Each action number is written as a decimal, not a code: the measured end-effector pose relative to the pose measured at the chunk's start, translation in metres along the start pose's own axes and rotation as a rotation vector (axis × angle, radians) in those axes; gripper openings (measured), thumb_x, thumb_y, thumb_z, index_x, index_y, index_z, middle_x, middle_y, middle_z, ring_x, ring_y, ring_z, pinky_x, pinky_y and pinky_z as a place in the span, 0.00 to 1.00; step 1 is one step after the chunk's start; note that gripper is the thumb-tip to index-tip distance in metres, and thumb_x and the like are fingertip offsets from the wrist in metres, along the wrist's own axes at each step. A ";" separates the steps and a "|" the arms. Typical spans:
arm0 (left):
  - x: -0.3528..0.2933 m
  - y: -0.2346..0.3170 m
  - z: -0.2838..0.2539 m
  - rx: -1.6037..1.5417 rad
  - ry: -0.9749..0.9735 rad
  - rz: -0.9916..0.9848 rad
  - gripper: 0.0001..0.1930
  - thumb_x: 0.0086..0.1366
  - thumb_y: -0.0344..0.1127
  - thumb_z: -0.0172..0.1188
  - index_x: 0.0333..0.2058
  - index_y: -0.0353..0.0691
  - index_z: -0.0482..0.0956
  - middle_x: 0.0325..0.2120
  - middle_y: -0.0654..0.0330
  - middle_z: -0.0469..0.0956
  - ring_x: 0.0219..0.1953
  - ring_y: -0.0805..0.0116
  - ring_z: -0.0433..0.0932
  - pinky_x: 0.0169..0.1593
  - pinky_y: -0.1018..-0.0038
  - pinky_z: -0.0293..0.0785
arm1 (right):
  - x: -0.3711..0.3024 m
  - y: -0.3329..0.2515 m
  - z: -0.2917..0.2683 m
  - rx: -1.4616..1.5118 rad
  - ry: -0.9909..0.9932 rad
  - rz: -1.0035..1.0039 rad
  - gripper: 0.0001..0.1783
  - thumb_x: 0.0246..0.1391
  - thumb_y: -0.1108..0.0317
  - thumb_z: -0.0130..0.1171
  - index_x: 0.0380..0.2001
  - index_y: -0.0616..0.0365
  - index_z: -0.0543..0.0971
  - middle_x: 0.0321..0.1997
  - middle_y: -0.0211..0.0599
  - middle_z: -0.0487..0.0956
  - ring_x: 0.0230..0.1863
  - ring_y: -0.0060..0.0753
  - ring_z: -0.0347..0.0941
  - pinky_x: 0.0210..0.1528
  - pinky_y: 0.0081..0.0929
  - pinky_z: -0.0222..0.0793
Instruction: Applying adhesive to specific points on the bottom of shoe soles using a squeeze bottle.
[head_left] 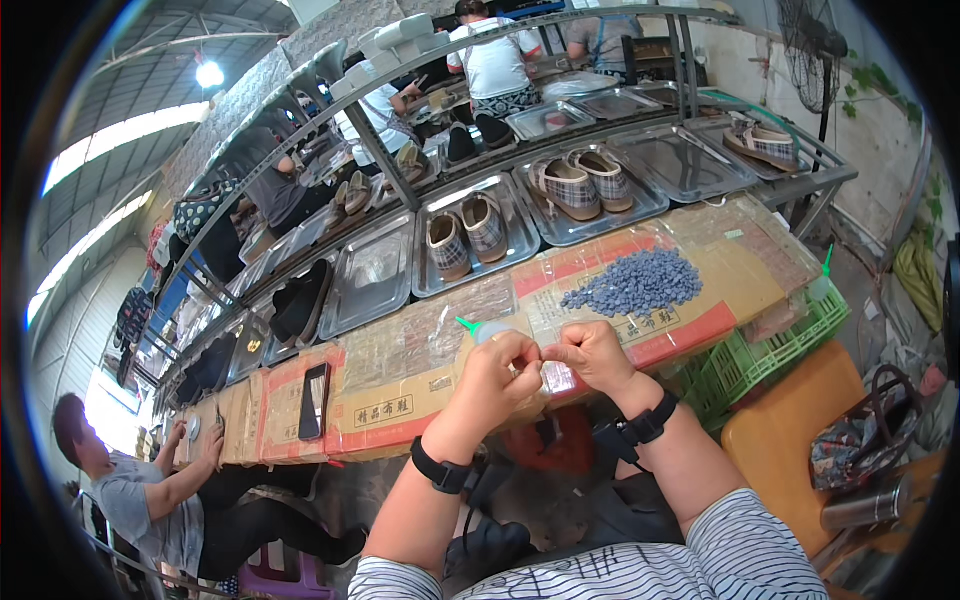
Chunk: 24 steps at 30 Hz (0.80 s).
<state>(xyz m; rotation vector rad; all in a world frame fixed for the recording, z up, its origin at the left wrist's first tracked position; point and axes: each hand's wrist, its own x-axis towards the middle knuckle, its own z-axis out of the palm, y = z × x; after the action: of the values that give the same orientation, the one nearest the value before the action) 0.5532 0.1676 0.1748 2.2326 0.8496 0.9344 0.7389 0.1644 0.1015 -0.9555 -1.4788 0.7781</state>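
Observation:
Above the near edge of the cardboard-covered bench (390,355), my left hand (500,372) and my right hand (594,358) meet at the fingertips. Both are closed in a pinch, and whatever sits between the fingers is too small to make out. Just beyond my left hand stands a pale squeeze bottle (490,330) with a green nozzle, partly covered by that hand. A heap of small blue-grey pieces (645,282) lies on the cardboard beyond my right hand. Black bands circle both wrists.
Metal trays (365,275) line a rack behind the bench, several with plaid shoes (480,232) or dark ones (300,300). A phone (314,402) lies to the left. Green crates (770,350) and a wooden chair (795,440) stand at right. A co-worker (150,500) sits far left.

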 end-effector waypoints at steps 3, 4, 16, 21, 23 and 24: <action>-0.002 -0.003 0.005 -0.021 0.073 0.017 0.03 0.56 0.25 0.63 0.29 0.35 0.78 0.26 0.62 0.78 0.27 0.74 0.75 0.32 0.77 0.70 | 0.000 0.004 0.000 0.021 0.018 -0.019 0.30 0.50 0.53 0.69 0.11 0.60 0.64 0.13 0.27 0.55 0.20 0.19 0.48 0.19 0.26 0.49; -0.004 -0.004 0.008 -0.020 0.075 0.017 0.03 0.56 0.25 0.63 0.29 0.35 0.78 0.26 0.62 0.78 0.27 0.74 0.75 0.32 0.77 0.70 | 0.000 0.003 0.000 0.065 0.016 0.023 0.30 0.51 0.53 0.68 0.11 0.60 0.64 0.13 0.25 0.56 0.20 0.17 0.49 0.19 0.25 0.50; 0.006 0.002 0.048 -0.326 0.285 -0.125 0.05 0.58 0.24 0.67 0.33 0.34 0.79 0.29 0.66 0.79 0.32 0.81 0.76 0.37 0.83 0.72 | -0.003 -0.006 -0.016 0.282 -0.025 0.188 0.29 0.55 0.43 0.61 0.20 0.61 0.80 0.16 0.21 0.70 0.22 0.12 0.61 0.24 0.18 0.59; 0.009 0.007 0.053 -0.233 0.332 -0.044 0.06 0.57 0.25 0.67 0.32 0.34 0.79 0.27 0.65 0.78 0.29 0.80 0.75 0.35 0.81 0.72 | -0.003 -0.001 -0.021 0.287 -0.025 0.181 0.29 0.56 0.43 0.60 0.21 0.62 0.80 0.18 0.22 0.72 0.23 0.13 0.62 0.25 0.18 0.60; 0.009 0.013 0.054 -0.179 0.373 0.013 0.06 0.56 0.24 0.67 0.31 0.34 0.79 0.26 0.64 0.78 0.28 0.78 0.75 0.34 0.80 0.72 | -0.003 0.001 -0.020 0.305 -0.034 0.136 0.28 0.57 0.45 0.60 0.22 0.62 0.80 0.18 0.22 0.72 0.23 0.13 0.63 0.25 0.18 0.60; 0.009 0.014 0.054 -0.126 0.411 0.071 0.06 0.55 0.23 0.67 0.31 0.35 0.78 0.25 0.63 0.78 0.28 0.76 0.75 0.33 0.79 0.71 | -0.003 0.001 -0.019 0.305 -0.033 0.136 0.28 0.57 0.45 0.60 0.22 0.62 0.80 0.18 0.22 0.72 0.23 0.13 0.63 0.25 0.18 0.60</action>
<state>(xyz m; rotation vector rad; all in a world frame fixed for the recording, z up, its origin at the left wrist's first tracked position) 0.6041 0.1517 0.1568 2.0033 0.8620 1.4711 0.7582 0.1615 0.1016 -0.8187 -1.2861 1.0892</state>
